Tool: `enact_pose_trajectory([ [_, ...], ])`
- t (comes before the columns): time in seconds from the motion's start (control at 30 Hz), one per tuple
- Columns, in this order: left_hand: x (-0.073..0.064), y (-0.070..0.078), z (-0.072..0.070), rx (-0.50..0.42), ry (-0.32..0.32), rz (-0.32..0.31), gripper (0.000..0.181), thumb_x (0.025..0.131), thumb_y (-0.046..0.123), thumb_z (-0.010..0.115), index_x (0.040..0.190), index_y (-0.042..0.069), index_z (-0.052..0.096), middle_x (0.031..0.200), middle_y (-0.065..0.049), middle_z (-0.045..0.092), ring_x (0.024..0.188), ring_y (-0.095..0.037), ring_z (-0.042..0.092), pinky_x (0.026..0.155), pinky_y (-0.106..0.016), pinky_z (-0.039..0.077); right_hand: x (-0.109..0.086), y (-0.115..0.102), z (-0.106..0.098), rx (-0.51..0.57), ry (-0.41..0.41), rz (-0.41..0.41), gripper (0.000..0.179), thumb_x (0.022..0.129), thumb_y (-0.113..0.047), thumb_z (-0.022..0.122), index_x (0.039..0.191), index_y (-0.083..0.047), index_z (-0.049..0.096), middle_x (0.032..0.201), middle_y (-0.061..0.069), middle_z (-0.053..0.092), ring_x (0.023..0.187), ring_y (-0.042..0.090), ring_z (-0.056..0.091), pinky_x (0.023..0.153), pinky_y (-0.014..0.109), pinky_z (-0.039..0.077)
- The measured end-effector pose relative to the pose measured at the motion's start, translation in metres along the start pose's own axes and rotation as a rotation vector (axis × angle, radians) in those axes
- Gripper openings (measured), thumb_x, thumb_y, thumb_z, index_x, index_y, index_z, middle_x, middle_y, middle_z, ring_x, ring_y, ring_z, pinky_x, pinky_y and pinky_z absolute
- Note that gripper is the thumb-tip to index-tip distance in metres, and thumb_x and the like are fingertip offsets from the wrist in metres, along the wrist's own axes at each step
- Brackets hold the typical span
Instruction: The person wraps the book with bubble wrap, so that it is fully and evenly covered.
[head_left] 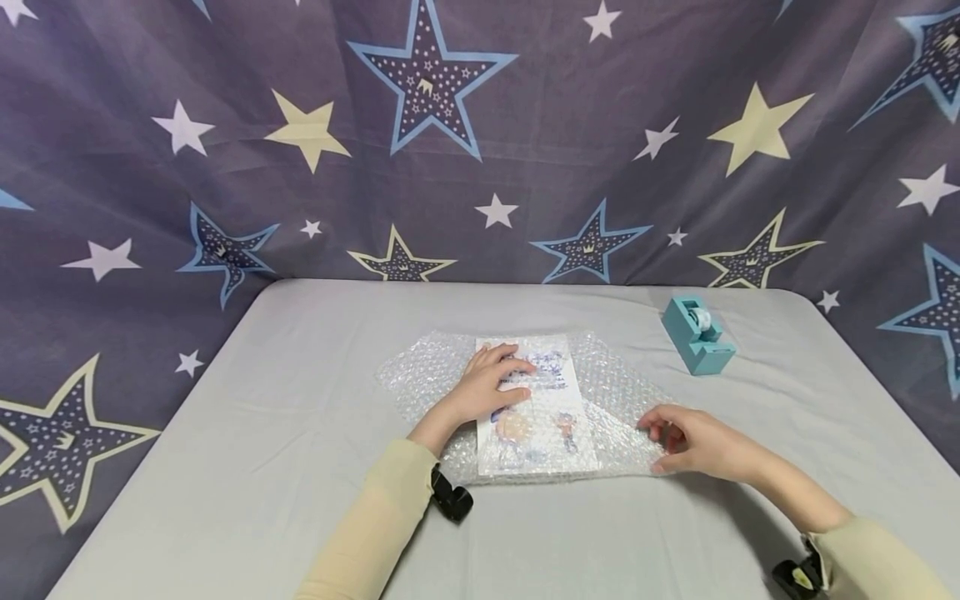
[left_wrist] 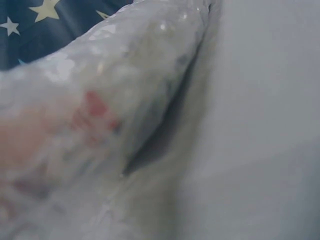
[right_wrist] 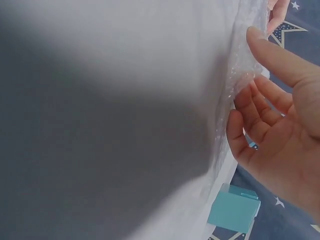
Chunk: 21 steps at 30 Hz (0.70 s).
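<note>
A white printed booklet [head_left: 551, 400] with pictures and lettering lies under clear bubble wrap [head_left: 622, 375] on the table. My left hand [head_left: 487, 385] rests on the wrap above the booklet, palm down with fingers spread. At the wrap's right end, my right hand [head_left: 701, 442] holds the folded edge between thumb and curled fingers. In the right wrist view, the thumb is on the near side of the wrap [right_wrist: 242, 55], and a fingertip shows through the plastic. The left wrist view shows the wrap's front edge [left_wrist: 145, 65] close up and blurred, with coloured print beneath it.
A teal tape dispenser [head_left: 697, 337] with a roll of tape stands at the back right, beyond the right hand. Pale grey cloth [head_left: 300, 417] covers the table. Behind the table hangs a dark curtain [head_left: 525, 167] patterned with stars.
</note>
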<state>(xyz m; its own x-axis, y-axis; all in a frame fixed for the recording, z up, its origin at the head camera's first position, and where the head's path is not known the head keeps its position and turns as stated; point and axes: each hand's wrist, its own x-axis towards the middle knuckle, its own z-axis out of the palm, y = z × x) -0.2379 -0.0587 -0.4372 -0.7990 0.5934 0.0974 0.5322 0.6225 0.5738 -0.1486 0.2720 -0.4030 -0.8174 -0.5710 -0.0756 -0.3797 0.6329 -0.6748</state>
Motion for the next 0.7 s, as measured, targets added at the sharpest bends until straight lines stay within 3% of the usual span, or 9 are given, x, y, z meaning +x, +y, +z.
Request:
enact_pose_trajectory([
  [0.3,-0.003,0.001,0.001,-0.018,-0.004,-0.011,0.035,0.088,0.036,0.057,0.122,0.024,0.055,0.147,-0.008,0.028,0.138,-0.024,0.018,0.113,-0.044,0.002,-0.004,0.002,0.000,0.062,0.013,-0.015,0.046,0.072,-0.025,0.075,0.109,-0.006,0.056,0.089,0.001,0.053,0.074,0.009,0.051,0.065,0.020,0.048],
  [0.53,-0.002,0.001,0.002,-0.034,-0.001,-0.010,0.036,0.088,0.036,0.057,0.122,0.024,0.055,0.147,-0.008,0.028,0.138,-0.024,0.017,0.113,-0.044,0.001,-0.013,0.006,-0.002,-0.148,0.222,-0.016,0.053,0.065,-0.031,0.080,0.107,-0.007,0.059,0.102,0.003,0.059,0.093,0.012,0.054,0.080,0.025,0.045],
  [0.7,-0.001,0.001,0.000,-0.027,0.001,-0.016,0.036,0.088,0.036,0.057,0.122,0.024,0.055,0.147,-0.007,0.027,0.138,-0.024,0.016,0.113,-0.044,0.000,-0.018,0.006,-0.010,-0.209,0.223,0.081,0.069,0.062,-0.036,0.080,0.115,0.001,0.054,0.114,0.016,0.052,0.107,0.034,0.048,0.090,0.043,0.041],
])
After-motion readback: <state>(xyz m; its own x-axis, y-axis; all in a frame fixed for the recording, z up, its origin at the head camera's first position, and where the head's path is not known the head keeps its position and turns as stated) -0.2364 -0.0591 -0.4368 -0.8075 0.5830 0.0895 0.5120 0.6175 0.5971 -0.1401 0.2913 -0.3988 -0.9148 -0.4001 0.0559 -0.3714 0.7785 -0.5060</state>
